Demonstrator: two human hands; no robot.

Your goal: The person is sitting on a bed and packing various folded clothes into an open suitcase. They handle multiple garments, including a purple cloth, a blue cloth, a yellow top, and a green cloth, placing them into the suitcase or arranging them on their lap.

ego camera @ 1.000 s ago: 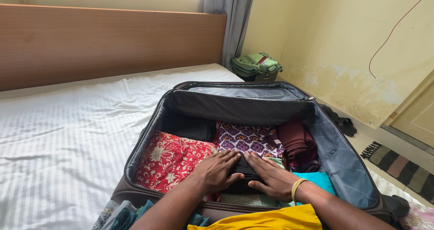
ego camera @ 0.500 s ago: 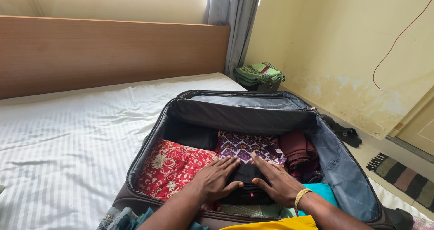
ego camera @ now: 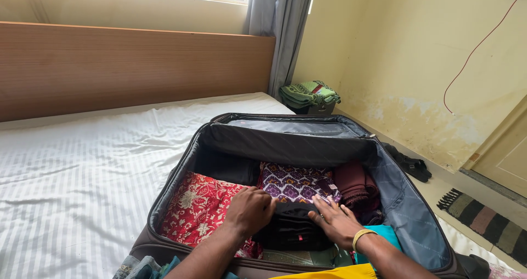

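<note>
1. The bed (ego camera: 71, 164) with its white striped sheet fills the 9 o'clock side, and the open dark suitcase (ego camera: 406, 202) lies on it toward 5 o'clock, just as it did half a second ago; the view has only tipped a little lower
2. Inside the case, the red floral cloth (ego camera: 192, 205) lies at 8 o'clock, the purple patterned cloth (ego camera: 293, 183) at the centre and the maroon roll (ego camera: 354, 183) at 3 o'clock, none of them shifted since the earlier frame
3. The folded black garment (ego camera: 288, 229) sits at the near edge of the case, at 6 o'clock, between both hands; compared with before it shows more fully, bunched up higher
4. The left hand (ego camera: 251, 209) has curled since the earlier frame: its fingers now close over the garment's 10 o'clock corner, gripping it
5. The right hand (ego camera: 337, 221), with a yellow bangle (ego camera: 362, 235) at the wrist, lies flat and open, pressing the garment's 3 o'clock edge
6. The garment's lower end and both forearms are cut off by the bottom edge; the left fingertips are hidden in the fabric
</note>
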